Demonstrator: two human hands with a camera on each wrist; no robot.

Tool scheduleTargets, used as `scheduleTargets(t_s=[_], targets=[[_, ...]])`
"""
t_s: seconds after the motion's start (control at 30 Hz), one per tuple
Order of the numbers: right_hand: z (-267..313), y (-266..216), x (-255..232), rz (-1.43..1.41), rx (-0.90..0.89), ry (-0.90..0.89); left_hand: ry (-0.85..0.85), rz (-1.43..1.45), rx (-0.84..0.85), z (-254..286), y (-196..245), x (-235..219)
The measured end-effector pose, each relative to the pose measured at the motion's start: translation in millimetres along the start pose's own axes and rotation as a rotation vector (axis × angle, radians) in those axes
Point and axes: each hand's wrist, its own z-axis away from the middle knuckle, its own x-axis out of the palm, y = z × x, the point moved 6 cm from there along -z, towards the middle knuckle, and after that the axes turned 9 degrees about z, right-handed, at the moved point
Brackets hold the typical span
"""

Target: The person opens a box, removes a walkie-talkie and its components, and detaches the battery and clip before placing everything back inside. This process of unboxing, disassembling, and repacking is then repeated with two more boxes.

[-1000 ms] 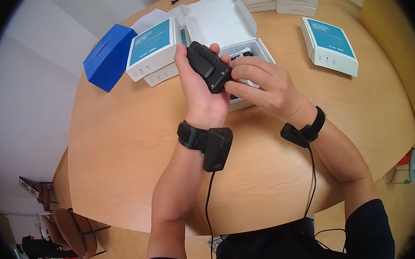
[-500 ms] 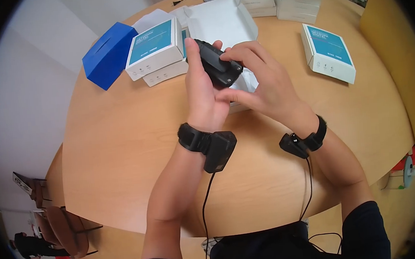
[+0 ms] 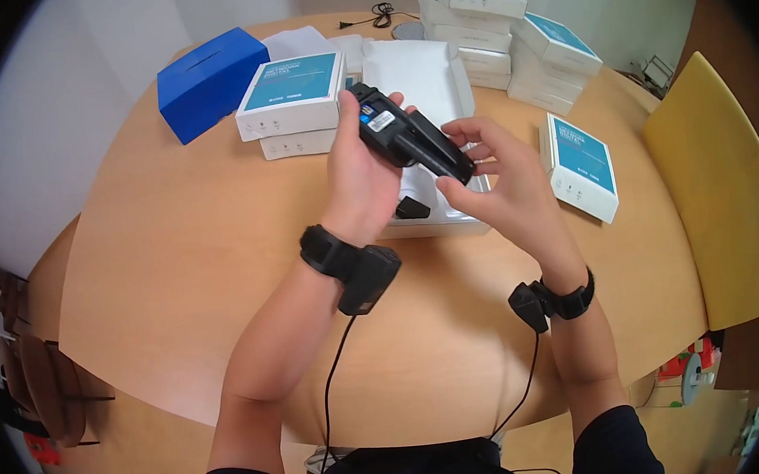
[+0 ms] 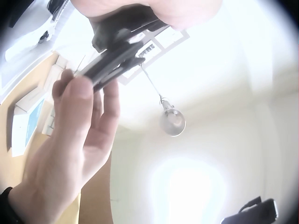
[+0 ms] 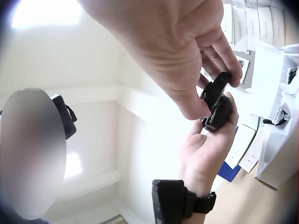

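Note:
In the head view, my left hand (image 3: 362, 180) grips a black handheld radio (image 3: 377, 117), its back turned up and white and blue labels showing in an uncovered recess. A black battery pack (image 3: 433, 146) with a clip slants off that recess. My right hand (image 3: 514, 186) pinches the pack's far end between thumb and fingers. From the right wrist, the pack (image 5: 216, 88) appears tilted away from the radio body (image 5: 219, 116). Below the hands lies an open white box (image 3: 432, 230) with a small black part (image 3: 412, 208) inside.
Left of the open box are two stacked white-and-teal boxes (image 3: 292, 83) and a blue box (image 3: 216, 80). More boxes (image 3: 469, 16) are piled at the back right, and a single one (image 3: 581, 168) lies at the right. A yellow chair back (image 3: 719, 192) stands beyond the table edge.
The battery pack, lying flat against the radio before, has lifted off its back and exposed the labels. My right fingers moved from the radio's end to the pack. The head view shifted.

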Motion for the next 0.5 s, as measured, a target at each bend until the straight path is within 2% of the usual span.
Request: scheduleTargets(t_s=[0.1,0.2,0.3,0.33,0.47,0.5], targets=[[-1.0,7.8,-8.8,-0.141,0.015,0.009,-0.032,0.034,0.029,-7.9,16.1,1.3],[-5.2,23.4,-18.4,-0.443,0.095,-0.013,-0.042,0.056,0.025,-5.5,22.8,7.9],[-9.8,27.0,-26.2,-0.939,0.169,-0.072,-0.046,0.041,-0.009,0.4,23.1,11.6],[-12.9,40.7,-25.0,-1.019,0.131,-0.109,-0.055,0.029,-0.027,1.3,21.9,11.2],[-12.9,43.6,-21.4,-1.525,0.174,-0.209,-0.139,0.08,-0.112,0.5,18.3,11.1],[-13.1,44.5,-22.5,-1.537,0.173,-0.203,-0.144,0.05,-0.095,-0.4,18.1,11.4]])
